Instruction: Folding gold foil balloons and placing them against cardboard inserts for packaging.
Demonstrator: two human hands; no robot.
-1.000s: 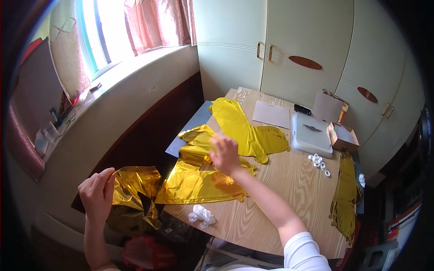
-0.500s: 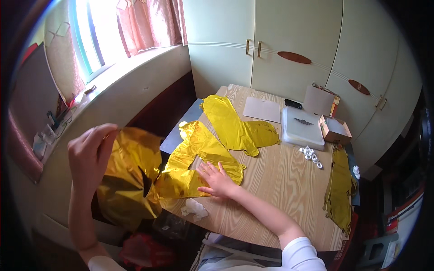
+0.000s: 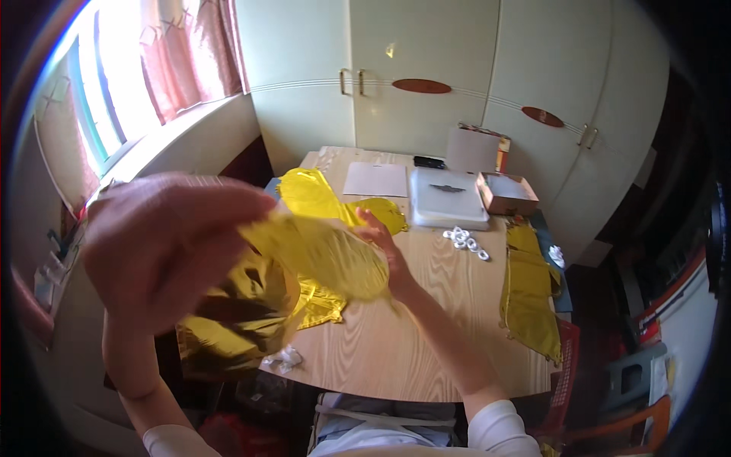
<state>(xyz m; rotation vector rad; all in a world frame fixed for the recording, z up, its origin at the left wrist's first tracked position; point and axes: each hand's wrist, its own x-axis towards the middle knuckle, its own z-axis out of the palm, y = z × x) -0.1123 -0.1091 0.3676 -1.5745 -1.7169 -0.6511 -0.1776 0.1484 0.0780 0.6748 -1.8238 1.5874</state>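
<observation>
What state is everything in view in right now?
Raised foil: creased, partly blurred
Left hand: blurred, closed on the raised foil
Right hand: at it, grip unclear
Far foil: lying flattened
Right foil: flattened, limp
Carton: open
Plastic case: closed
White rings: loose, heaped
Near wad: crumpled
Cabinet doors: shut
Curtain: drawn aside

We count two hands, a left hand (image 3: 175, 236) at the frame's left and a right hand (image 3: 386, 251) near its centre; at least three golden foil pieces (image 3: 531, 293), blur and overlap hiding the exact number; one clear plastic box (image 3: 449, 207), one open carton (image 3: 509, 203), two white wads (image 3: 557, 257), two oval plaques (image 3: 421, 86), four door handles (image 3: 361, 82); the clustered white rings (image 3: 460, 237) we cannot number
</observation>
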